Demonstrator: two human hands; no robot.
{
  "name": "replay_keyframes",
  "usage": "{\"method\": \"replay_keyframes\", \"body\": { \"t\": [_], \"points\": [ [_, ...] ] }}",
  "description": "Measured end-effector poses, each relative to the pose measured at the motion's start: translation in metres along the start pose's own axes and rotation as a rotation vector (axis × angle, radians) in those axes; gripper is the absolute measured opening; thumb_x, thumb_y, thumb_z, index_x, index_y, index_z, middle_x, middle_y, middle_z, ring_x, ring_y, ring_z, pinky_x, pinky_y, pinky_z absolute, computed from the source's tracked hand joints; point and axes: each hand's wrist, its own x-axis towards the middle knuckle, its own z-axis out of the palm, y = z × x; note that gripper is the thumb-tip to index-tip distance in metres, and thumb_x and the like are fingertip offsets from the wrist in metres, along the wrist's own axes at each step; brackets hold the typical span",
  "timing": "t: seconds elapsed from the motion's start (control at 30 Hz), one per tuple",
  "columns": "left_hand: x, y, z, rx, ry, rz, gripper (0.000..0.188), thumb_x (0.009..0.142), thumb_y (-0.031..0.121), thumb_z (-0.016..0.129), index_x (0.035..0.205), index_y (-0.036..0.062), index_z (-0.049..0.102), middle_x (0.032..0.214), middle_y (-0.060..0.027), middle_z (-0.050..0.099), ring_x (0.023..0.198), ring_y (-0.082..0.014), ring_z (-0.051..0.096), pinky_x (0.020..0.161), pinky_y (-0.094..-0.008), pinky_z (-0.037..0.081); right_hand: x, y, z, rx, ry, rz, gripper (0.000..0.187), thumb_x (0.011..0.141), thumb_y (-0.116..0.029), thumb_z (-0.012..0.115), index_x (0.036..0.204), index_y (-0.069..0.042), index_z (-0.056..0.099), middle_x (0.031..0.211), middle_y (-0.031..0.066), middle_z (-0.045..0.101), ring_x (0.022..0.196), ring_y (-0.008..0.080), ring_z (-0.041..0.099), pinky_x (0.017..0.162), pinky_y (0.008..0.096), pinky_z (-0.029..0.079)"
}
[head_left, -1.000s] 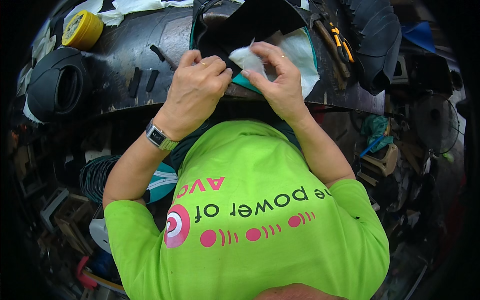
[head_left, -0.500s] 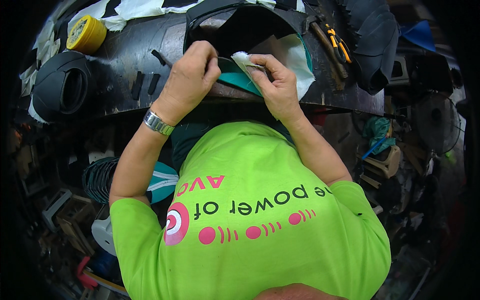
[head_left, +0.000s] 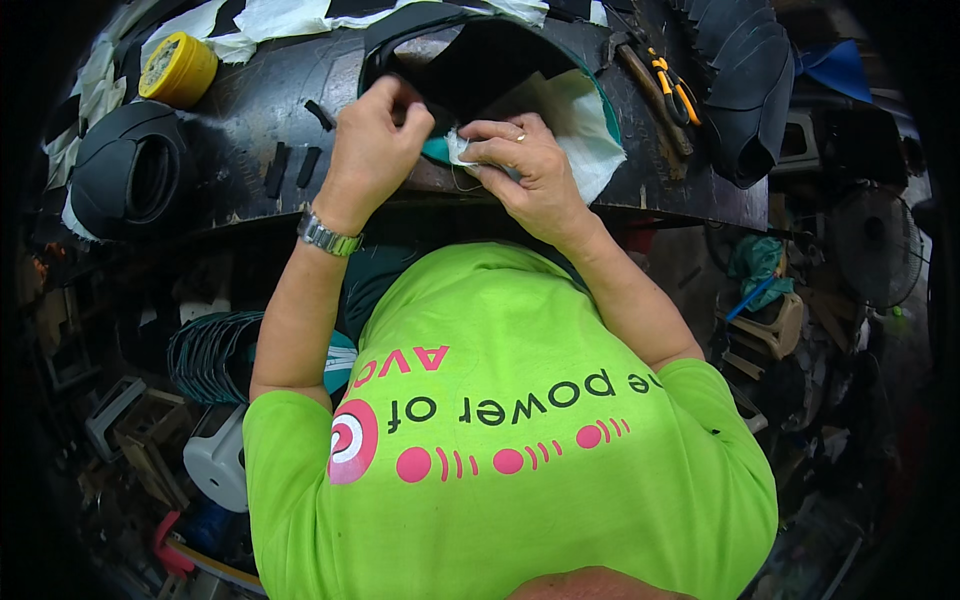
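A curved black piece with a green edge (head_left: 437,150) and a white cloth lining (head_left: 588,130) stands on the dark bench in front of me. My right hand (head_left: 530,170) is closed on the frayed end of the white cloth, at the near side of the piece. Beside it, at the piece's left end, my left hand (head_left: 378,140) is closed in a pinch. Its fingertips are partly hidden, so what they hold cannot be made out. A loose thread hangs below the right hand's fingers.
Several short black strips (head_left: 276,170) lie left of my left hand. Further left are a rounded black piece (head_left: 125,175) and a yellow tub (head_left: 178,70). At right lie a hammer (head_left: 650,95), yellow-handled pliers (head_left: 675,90) and stacked black pieces (head_left: 745,100). The bench's near edge (head_left: 660,212) curves below my hands.
My right hand has moved left and slightly down with the cloth end, covering more of the green edge. The left hand has shifted a little to the left.
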Motion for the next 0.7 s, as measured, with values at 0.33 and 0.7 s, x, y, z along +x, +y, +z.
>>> {"method": "replay_keyframes", "body": {
  "t": [0.33,0.7],
  "points": [
    [-0.006,0.000,0.013,0.189,0.064,0.277,0.014,0.089,0.016,0.074,0.098,0.0050,0.073,0.093,-0.0127,0.072,0.081,-0.0323,0.071,0.072,-0.0387,0.057,0.000,0.003,0.000,0.267,0.098,0.087,0.017,0.083,-0.002,0.074,0.099,-0.006,0.077,0.115,0.0066,0.075,0.105,0.0281,0.064,0.092,0.0388,0.051],
    [0.003,0.002,0.007,0.200,-0.043,0.106,0.024,0.088,0.022,0.078,0.100,0.0018,0.077,0.088,-0.0154,0.076,0.076,-0.0258,0.075,0.068,-0.0334,0.057,-0.003,-0.014,0.007,-0.222,-0.084,-0.179,0.036,0.075,-0.025,0.084,0.108,-0.014,0.073,0.127,0.0126,0.064,0.122,0.0364,0.053,0.100,0.0520,0.041]
  ]
}}
